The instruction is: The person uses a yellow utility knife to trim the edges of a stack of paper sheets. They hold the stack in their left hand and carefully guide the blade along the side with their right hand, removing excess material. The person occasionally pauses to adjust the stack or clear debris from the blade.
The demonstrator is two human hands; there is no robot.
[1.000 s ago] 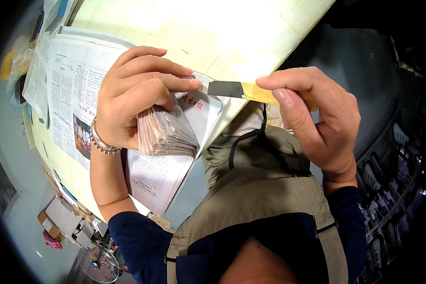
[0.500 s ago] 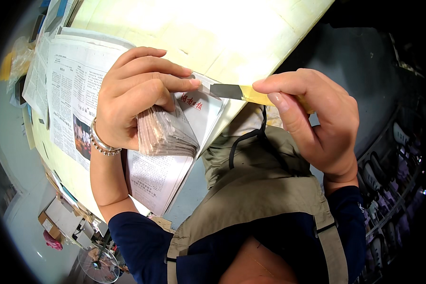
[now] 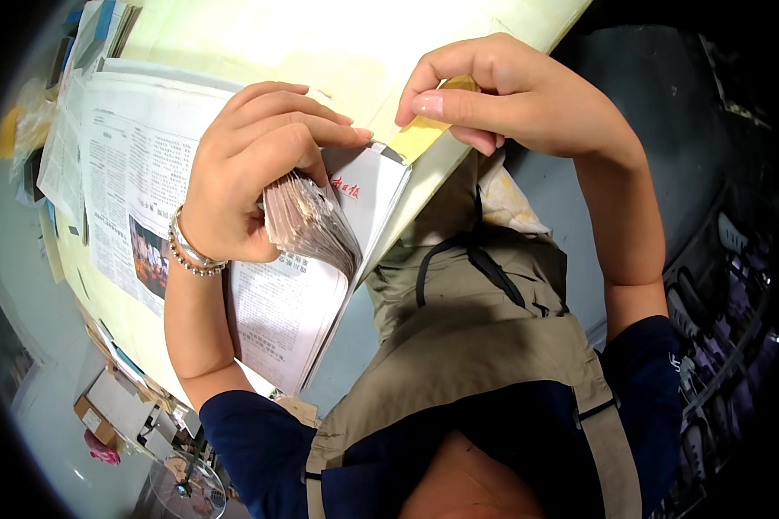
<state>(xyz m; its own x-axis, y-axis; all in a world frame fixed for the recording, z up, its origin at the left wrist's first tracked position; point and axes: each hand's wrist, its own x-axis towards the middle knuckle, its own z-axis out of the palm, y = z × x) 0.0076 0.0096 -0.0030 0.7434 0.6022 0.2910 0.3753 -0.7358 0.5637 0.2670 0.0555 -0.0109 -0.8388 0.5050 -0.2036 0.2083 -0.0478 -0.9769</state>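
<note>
My left hand (image 3: pixel 247 177) is closed around a thick curled wad of newspaper pages (image 3: pixel 307 221), bending them back from the newspaper stack (image 3: pixel 277 316). Its fingertips reach over the far corner of a pale sheet with red writing (image 3: pixel 368 199). Between the thumb and fingers of my right hand (image 3: pixel 493 95) is pinched a yellow strip (image 3: pixel 421 137). The strip slants down to that sheet's corner, where its dark end (image 3: pixel 391 153) lies at the edge, partly covered. Whether it is stuck there I cannot tell.
More newspapers (image 3: pixel 121 164) lie left of my left hand on the pale yellow table (image 3: pixel 260 35). The table's slanted edge runs beneath my right hand. A clear plastic bag (image 3: pixel 36 112) is at the far left, a fan (image 3: pixel 183 489) at the lower left. Shoes (image 3: pixel 731 232) line a rack at right.
My right hand has moved up and to the left. The yellow strip has swung from level to slanting, its dark end now at the sheet's corner. My left hand has shifted only slightly.
</note>
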